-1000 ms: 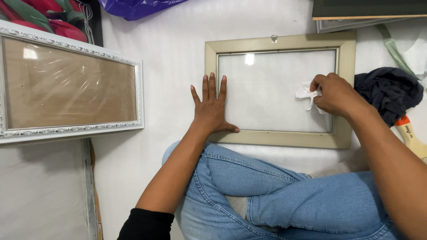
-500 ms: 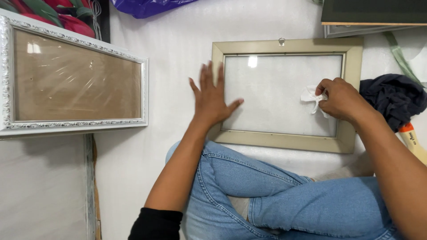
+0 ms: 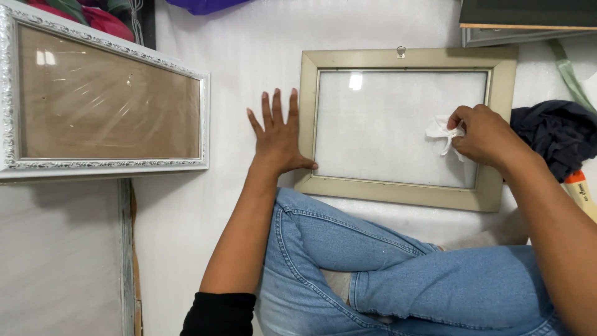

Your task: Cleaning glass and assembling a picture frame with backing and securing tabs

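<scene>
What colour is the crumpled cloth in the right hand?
White crumpled cloth, pinched by right hand; head view.

The small frame [image 3: 407,127] lies flat on the floor [image 3: 249,56], just beyond the person's crossed legs [image 3: 398,280]. The left hand [image 3: 280,134] rests flat beside the frame's left edge, touching it. The right hand [image 3: 488,134] sits on the glass near the right edge, over a crumpled cloth [image 3: 440,129]. A larger frame [image 3: 102,99] lies well apart to the left. A bundle of fabric [image 3: 556,137] lies just right of the small frame.
</scene>
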